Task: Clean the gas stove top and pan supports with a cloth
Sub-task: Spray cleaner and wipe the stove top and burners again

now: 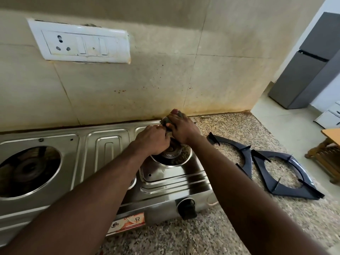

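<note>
A steel two-burner gas stove stands against the tiled wall. Both pan supports are off it: one and the other lie flat on the granite counter to its right. My right hand grips a bunched greenish and red cloth at the stove's back right corner. My left hand is beside it over the rear of the right burner, fingers curled; what they hold is hidden. The left burner sits bare.
The stove's black knob faces me on the front panel. A white switch and socket plate is on the stained wall above. The speckled counter ends at the right, beyond which are a grey fridge and a wooden stool.
</note>
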